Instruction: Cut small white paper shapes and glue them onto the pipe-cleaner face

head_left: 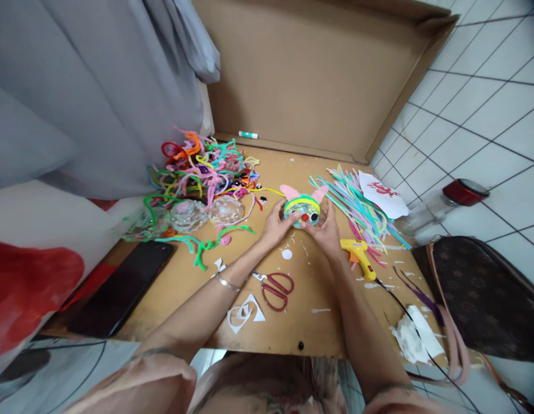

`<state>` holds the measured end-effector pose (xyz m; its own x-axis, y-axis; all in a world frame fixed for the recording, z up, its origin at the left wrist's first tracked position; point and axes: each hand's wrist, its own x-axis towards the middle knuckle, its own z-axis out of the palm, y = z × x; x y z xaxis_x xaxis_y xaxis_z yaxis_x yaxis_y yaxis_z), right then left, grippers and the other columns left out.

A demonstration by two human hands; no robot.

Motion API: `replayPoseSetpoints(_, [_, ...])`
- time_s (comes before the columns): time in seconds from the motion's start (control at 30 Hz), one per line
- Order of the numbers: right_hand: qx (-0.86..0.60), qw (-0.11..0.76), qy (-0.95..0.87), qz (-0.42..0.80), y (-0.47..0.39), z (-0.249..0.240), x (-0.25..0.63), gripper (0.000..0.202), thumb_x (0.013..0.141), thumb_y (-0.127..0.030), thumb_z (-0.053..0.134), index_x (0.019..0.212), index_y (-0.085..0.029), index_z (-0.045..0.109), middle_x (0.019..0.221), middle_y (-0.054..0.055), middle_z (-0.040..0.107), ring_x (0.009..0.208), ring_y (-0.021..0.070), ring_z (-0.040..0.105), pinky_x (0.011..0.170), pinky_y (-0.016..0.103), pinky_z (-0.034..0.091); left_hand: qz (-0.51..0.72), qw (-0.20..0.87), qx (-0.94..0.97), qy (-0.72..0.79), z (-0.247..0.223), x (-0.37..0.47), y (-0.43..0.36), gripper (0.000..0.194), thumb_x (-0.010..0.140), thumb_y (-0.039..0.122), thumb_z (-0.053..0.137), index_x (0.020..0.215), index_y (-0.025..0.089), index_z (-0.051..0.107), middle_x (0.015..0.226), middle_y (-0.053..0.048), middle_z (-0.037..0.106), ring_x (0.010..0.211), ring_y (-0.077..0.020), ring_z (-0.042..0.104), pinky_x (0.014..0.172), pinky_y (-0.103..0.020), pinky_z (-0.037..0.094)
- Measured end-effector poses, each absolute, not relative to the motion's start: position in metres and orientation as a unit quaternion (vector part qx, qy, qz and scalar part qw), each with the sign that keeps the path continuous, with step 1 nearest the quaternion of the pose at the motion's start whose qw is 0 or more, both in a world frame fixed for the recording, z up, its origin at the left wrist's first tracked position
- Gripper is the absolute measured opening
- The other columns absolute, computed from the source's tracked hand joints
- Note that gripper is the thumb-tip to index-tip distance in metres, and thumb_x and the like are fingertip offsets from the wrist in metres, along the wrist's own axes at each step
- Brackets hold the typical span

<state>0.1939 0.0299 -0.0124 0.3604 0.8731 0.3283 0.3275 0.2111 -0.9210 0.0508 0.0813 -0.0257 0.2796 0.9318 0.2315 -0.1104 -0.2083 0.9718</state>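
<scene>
Both my hands hold a small round craft face [302, 208] over the middle of the table. It has pink ears, a green and yellow band, a red nose and a black-and-white eye on its right side. My left hand [279, 223] grips its left edge, thumb on the front near where a second eye could be hidden. On the right edge, my right hand [326, 230] is closed round it, thumb below the nose. Beneath them lie a white paper disc [287, 254] and red-handled scissors [277, 290]. A yellow glue gun [358, 257] rests beside my right forearm.
Tangled pipe cleaners [206, 167] and clear round pieces [189, 215] lie at the left, above a black phone [122, 287]. Straight pipe cleaners [361, 201], a bottle [439, 204], a brown bag [482, 293] and crumpled tissue [415, 336] are at the right. Cardboard [310, 75] stands behind.
</scene>
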Motion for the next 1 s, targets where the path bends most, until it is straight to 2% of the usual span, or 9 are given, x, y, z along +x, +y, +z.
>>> replayPoseSetpoints(0.17, [-0.596,0.575,-0.501,0.251,0.026,-0.004,0.197,0.12,0.05,-0.053,0.08,0.146,-0.016,0.017,0.146,0.023,0.035,0.132,0.0324,0.04,0.105,0.052,0.035,0.501,0.556,0.581,0.321,-0.027,0.047,0.082,0.059,0.083,0.052,0.054,0.129,0.017,0.047,0.129,-0.013,0.058,0.115,-0.0238,0.057,0.098,-0.038,0.045])
replayPoseSetpoints(0.4, [-0.615,0.56,-0.509,0.221,0.023,0.004,0.197,0.112,0.053,-0.052,0.078,0.144,-0.017,0.022,0.14,0.02,0.042,0.123,0.0311,0.047,0.1,0.05,0.04,0.508,0.551,0.572,0.333,-0.024,0.045,0.079,0.054,0.083,0.048,0.055,0.126,0.015,0.048,0.132,-0.014,0.054,0.117,-0.0244,0.055,0.098,-0.038,0.046])
replayPoseSetpoints(0.47, [-0.63,0.552,-0.516,0.178,0.018,0.013,0.197,0.099,0.058,-0.05,0.076,0.139,-0.017,0.031,0.133,0.018,0.047,0.118,0.0297,0.05,0.096,0.048,0.043,0.511,0.542,0.567,0.352,-0.023,0.045,0.08,0.052,0.083,0.048,0.055,0.124,0.015,0.049,0.133,-0.014,0.053,0.116,-0.0241,0.055,0.097,-0.038,0.046])
replayPoseSetpoints(0.53, [-0.649,0.535,-0.533,0.094,0.009,0.026,0.194,0.07,0.066,-0.043,0.071,0.126,-0.017,0.047,0.12,0.014,0.055,0.108,0.0274,0.055,0.092,0.045,0.045,0.523,0.52,0.559,0.38,-0.02,0.042,0.082,0.049,0.083,0.047,0.054,0.121,0.016,0.051,0.133,-0.014,0.052,0.115,-0.0236,0.055,0.097,-0.037,0.045])
replayPoseSetpoints(0.6, [-0.661,0.478,-0.578,0.019,-0.003,0.037,0.188,0.031,0.075,-0.033,0.063,0.101,-0.017,0.06,0.1,0.01,0.06,0.092,0.0239,0.058,0.085,0.04,0.046,0.544,0.484,0.555,0.402,-0.015,0.039,0.083,0.042,0.085,0.045,0.052,0.117,0.018,0.054,0.13,-0.012,0.054,0.115,-0.0228,0.055,0.096,-0.036,0.044])
replayPoseSetpoints(0.67, [-0.647,0.401,-0.648,0.042,-0.016,0.041,0.177,0.012,0.082,-0.025,0.053,0.086,-0.019,0.062,0.085,0.006,0.061,0.079,0.0198,0.059,0.076,0.034,0.047,0.569,0.443,0.555,0.415,-0.009,0.034,0.083,0.031,0.086,0.038,0.05,0.109,0.019,0.056,0.12,-0.01,0.06,0.109,-0.0208,0.057,0.095,-0.034,0.044])
replayPoseSetpoints(0.77, [-0.625,0.251,-0.729,0.125,-0.031,0.034,0.157,0.011,0.082,-0.019,0.053,0.079,-0.019,0.063,0.08,0.005,0.064,0.075,0.0191,0.06,0.07,0.03,0.044,0.564,0.424,0.575,0.414,0.001,0.026,0.075,0.02,0.082,0.027,0.052,0.097,0.016,0.059,0.102,-0.007,0.064,0.094,-0.0179,0.059,0.087,-0.031,0.046])
replayPoseSetpoints(0.87, [-0.658,0.131,-0.734,0.107,-0.036,0.022,0.139,0.01,0.084,-0.019,0.054,0.086,-0.019,0.064,0.092,0.009,0.066,0.083,0.0223,0.061,0.07,0.031,0.043,0.512,0.441,0.619,0.401,0.006,0.017,0.058,0.017,0.079,0.023,0.053,0.091,0.015,0.061,0.091,-0.005,0.065,0.08,-0.0156,0.058,0.077,-0.028,0.047])
replayPoseSetpoints(1.0, [-0.691,0.07,-0.715,0.08,-0.035,0.017,0.128,0.015,0.086,-0.017,0.052,0.097,-0.016,0.061,0.1,0.013,0.065,0.087,0.0246,0.061,0.069,0.032,0.043,0.457,0.444,0.66,0.399,-0.003,0.008,0.035,0.017,0.077,0.021,0.051,0.09,0.016,0.062,0.086,-0.004,0.064,0.072,-0.0134,0.056,0.07,-0.027,0.046])
